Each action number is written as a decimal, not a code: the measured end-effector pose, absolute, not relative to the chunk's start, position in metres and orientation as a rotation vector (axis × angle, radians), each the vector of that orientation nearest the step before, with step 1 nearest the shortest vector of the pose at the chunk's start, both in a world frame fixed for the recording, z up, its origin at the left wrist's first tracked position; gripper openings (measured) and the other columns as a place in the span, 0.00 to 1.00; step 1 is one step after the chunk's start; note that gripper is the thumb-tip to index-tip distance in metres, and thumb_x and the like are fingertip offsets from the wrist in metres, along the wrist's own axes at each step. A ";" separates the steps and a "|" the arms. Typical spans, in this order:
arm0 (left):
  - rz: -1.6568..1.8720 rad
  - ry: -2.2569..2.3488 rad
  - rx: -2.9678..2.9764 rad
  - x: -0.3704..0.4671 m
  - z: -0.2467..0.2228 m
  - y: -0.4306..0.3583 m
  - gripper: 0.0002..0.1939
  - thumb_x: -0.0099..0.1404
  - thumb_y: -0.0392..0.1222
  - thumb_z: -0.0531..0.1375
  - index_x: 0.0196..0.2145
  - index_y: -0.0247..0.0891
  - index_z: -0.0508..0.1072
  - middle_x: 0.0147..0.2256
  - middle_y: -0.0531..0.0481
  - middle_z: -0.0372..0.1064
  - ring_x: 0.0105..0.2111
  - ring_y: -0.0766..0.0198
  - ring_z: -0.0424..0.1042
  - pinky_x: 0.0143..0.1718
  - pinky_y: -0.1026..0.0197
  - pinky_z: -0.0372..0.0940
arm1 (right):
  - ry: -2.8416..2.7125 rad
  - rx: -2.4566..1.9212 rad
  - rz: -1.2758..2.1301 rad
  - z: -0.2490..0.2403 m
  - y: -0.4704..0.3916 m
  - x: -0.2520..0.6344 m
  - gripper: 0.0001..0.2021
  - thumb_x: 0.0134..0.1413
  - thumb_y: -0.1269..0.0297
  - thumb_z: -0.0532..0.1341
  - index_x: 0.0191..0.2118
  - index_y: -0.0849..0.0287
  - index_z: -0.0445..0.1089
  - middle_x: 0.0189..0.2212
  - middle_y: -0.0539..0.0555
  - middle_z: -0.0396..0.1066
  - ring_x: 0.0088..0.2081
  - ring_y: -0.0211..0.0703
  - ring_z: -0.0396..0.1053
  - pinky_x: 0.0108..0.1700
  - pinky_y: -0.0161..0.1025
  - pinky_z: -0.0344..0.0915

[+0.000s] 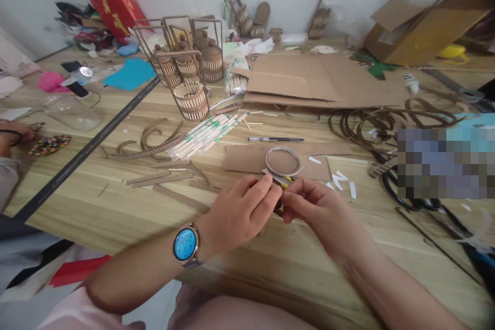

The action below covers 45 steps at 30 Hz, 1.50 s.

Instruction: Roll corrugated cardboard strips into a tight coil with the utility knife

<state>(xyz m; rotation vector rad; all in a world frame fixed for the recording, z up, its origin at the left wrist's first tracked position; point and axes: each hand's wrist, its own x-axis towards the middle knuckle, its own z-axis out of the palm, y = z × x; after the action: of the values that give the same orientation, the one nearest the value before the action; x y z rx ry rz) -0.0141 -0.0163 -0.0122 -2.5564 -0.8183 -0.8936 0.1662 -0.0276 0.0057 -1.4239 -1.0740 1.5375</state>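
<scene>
My left hand (242, 211), with a watch (185, 244) on its wrist, is closed near the table's front edge. My right hand (311, 203) is closed in a pinch right beside its fingertips. A small dark brown piece shows between the two hands, mostly hidden by the fingers. Just behind them a round ring (283, 161) of tape lies on a flat cardboard strip (243, 159), and a tool with yellow parts (284, 184) lies partly under my fingertips. A pen (276, 139) rests farther back.
Wrapped sticks (211, 134) and cardboard strips (160, 180) lie left of centre. Woven lantern-like baskets (191, 98) stand behind them. Cardboard sheets (301, 77) are at the back, coiled strips (356, 126) and black-handled scissors (390, 193) at the right. Another person's hand (19, 131) is far left.
</scene>
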 end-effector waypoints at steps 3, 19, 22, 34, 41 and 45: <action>-0.885 -0.823 -2.571 -0.015 -0.011 -0.018 0.12 0.72 0.33 0.51 0.51 0.28 0.67 0.44 0.37 0.74 0.44 0.56 0.73 0.43 0.56 0.74 | -1.113 -1.446 1.508 0.005 -0.028 0.165 0.14 0.43 0.52 0.66 0.22 0.56 0.66 0.15 0.47 0.68 0.21 0.36 0.65 0.28 0.38 0.63; -0.884 -0.842 -2.559 -0.015 -0.010 -0.018 0.12 0.71 0.32 0.53 0.50 0.28 0.69 0.44 0.38 0.74 0.43 0.56 0.74 0.44 0.56 0.74 | -1.177 -1.455 1.445 0.005 -0.029 0.166 0.13 0.46 0.53 0.65 0.24 0.56 0.66 0.16 0.47 0.69 0.22 0.37 0.67 0.29 0.37 0.63; -0.888 -0.836 -2.569 -0.015 -0.010 -0.019 0.12 0.71 0.33 0.53 0.50 0.27 0.69 0.45 0.37 0.74 0.44 0.55 0.74 0.44 0.56 0.74 | -1.201 -1.462 1.430 0.004 -0.030 0.166 0.13 0.46 0.53 0.65 0.24 0.56 0.66 0.16 0.48 0.69 0.21 0.37 0.65 0.28 0.37 0.62; -0.857 -0.818 -2.587 -0.016 -0.010 -0.022 0.13 0.71 0.33 0.54 0.50 0.26 0.69 0.45 0.35 0.73 0.45 0.52 0.74 0.43 0.54 0.74 | -1.308 -1.489 1.358 0.003 -0.031 0.166 0.10 0.49 0.55 0.63 0.26 0.55 0.66 0.17 0.48 0.70 0.22 0.38 0.67 0.26 0.36 0.62; -0.842 -0.827 -2.579 -0.016 -0.010 -0.022 0.13 0.71 0.33 0.52 0.50 0.27 0.69 0.45 0.36 0.74 0.44 0.54 0.74 0.42 0.55 0.75 | -1.335 -1.544 1.309 0.006 -0.031 0.163 0.10 0.46 0.54 0.61 0.25 0.55 0.66 0.16 0.48 0.68 0.20 0.38 0.65 0.23 0.35 0.61; -0.827 -0.818 -2.593 -0.016 -0.010 -0.022 0.13 0.71 0.33 0.52 0.51 0.26 0.69 0.46 0.35 0.74 0.44 0.53 0.74 0.42 0.54 0.74 | -1.358 -1.569 1.271 0.004 -0.032 0.163 0.09 0.47 0.56 0.60 0.25 0.55 0.66 0.15 0.48 0.68 0.19 0.38 0.64 0.23 0.35 0.60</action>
<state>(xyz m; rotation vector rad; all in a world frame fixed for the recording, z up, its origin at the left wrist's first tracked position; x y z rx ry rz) -0.0159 -0.0222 -0.0105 -2.5930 -0.8176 -0.8266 0.1626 -0.0323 0.0035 -1.5690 -1.3582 1.2707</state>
